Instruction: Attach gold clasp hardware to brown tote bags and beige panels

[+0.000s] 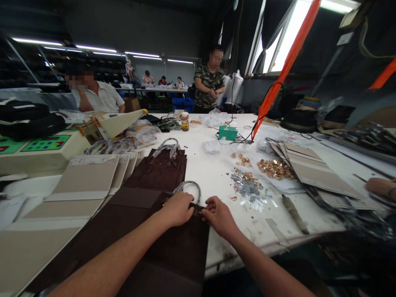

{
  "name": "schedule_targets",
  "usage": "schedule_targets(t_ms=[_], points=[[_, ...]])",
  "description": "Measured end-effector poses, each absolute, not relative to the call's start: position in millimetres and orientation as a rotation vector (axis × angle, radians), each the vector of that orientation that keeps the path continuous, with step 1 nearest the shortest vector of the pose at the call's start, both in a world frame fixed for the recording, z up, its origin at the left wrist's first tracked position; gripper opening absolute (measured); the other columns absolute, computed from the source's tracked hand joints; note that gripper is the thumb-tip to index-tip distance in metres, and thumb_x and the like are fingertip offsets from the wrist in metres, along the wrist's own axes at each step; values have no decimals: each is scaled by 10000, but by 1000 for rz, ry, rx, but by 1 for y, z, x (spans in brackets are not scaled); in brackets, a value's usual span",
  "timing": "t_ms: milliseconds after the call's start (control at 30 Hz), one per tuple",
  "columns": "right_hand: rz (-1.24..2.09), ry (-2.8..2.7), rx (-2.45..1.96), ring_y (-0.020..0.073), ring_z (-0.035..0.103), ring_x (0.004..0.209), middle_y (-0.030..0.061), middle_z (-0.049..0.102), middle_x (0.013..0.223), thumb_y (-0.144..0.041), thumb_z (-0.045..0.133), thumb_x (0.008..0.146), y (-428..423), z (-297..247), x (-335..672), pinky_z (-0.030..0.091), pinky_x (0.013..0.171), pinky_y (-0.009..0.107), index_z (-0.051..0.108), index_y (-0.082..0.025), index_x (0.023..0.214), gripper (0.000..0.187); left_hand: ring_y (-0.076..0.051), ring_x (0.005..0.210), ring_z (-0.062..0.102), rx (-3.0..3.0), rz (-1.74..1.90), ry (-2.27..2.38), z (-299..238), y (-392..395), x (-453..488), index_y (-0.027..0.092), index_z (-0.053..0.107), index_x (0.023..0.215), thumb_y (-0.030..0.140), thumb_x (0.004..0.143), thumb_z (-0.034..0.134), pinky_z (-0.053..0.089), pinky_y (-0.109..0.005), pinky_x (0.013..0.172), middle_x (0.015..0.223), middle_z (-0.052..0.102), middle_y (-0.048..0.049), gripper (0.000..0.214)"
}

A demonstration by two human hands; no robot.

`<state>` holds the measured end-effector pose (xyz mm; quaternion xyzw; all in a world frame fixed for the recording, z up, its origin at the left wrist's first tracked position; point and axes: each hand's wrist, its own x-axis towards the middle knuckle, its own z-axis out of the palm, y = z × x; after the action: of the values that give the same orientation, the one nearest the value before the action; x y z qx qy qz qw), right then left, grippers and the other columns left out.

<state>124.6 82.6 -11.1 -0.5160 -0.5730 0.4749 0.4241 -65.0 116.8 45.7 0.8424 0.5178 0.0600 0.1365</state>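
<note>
A dark brown bag panel (182, 251) lies in front of me, with a plastic-wrapped loop handle (194, 187) standing up from its top edge. My left hand (179, 208) is closed on that top edge beside the handle, fingers bent over it. At the panel's upper right corner, my right hand (218, 214) pinches with thumb and forefinger. A tiny shiny spot shows near these fingertips, too small to make out. More brown panels (154, 171) with wrapped handles are stacked just beyond my left hand.
Beige panels (83, 177) overlap on the left beside a machine (46, 148). Right of my hands lie silver metal plates (250, 189), gold fittings (275, 168), a grey-green handled tool (293, 214) and stacked panels (318, 169). A green box (228, 133) with wires, a jar (185, 121) and co-workers are farther off.
</note>
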Motion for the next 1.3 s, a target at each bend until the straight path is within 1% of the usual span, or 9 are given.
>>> schedule_targets(t_ms=[100,200,267,367,567,767,900,1167,1300], points=[[1251,-1453,-1325,164,686,591,-27,679,661,-221,667,772,86,-10,135,504,556,257,638,-189,939,172,-382,1142,630,2516,98,1488,44,118,-60,164,733,1016,376,873,601,457,-514,1013,1115,722,-184,288],[1299,-1439,-1318,174,710,640,-17,693,681,-249,652,784,84,-7,139,527,586,266,705,-181,955,192,-381,1153,635,2544,41,1500,53,122,-54,170,746,1051,441,856,630,464,-498,1009,1135,727,-181,354],[1315,-1420,-1298,184,729,680,-9,703,713,-256,645,785,81,-5,140,542,609,273,720,-181,966,210,-373,1133,654,2551,4,1502,61,126,-52,186,759,1041,456,850,634,486,-470,971,1123,737,-171,353],[1261,-1412,-1315,193,734,673,-4,706,705,-241,656,768,77,-2,141,538,598,272,716,-181,946,197,-362,1071,691,2549,-35,1509,72,129,-49,217,770,1022,470,857,618,515,-438,886,1098,758,-148,338],[1160,-1358,-1345,187,730,623,3,715,696,-250,654,793,70,5,137,521,560,261,707,-183,946,175,-341,1028,712,2557,-25,1527,85,126,-44,236,759,1027,459,869,615,515,-404,824,1087,770,-108,309],[1267,-1263,-1287,179,711,570,1,701,673,-254,664,775,59,11,139,499,516,247,693,-175,921,168,-309,1018,704,2577,20,1524,95,116,-41,227,742,1054,446,890,611,496,-370,824,1113,758,-91,303],[1248,-1264,-1284,178,716,572,-4,700,674,-244,663,771,53,16,144,512,530,248,696,-178,916,163,-304,1021,697,2599,30,1498,104,110,-38,214,729,1082,437,903,602,483,-367,833,1127,756,-90,312],[1146,-1325,-1298,173,716,587,-12,697,661,-206,655,786,40,28,145,525,554,248,714,-178,911,141,-288,947,710,2611,-4,1499,116,102,-32,217,733,1028,423,905,586,458,-339,751,1002,779,-86,281],[1130,-1298,-1292,170,708,578,-17,690,647,-195,654,792,37,30,141,513,539,242,720,-178,910,136,-301,962,712,2626,3,1509,118,97,-29,222,734,1021,421,900,590,451,-348,758,1005,783,-90,274]])
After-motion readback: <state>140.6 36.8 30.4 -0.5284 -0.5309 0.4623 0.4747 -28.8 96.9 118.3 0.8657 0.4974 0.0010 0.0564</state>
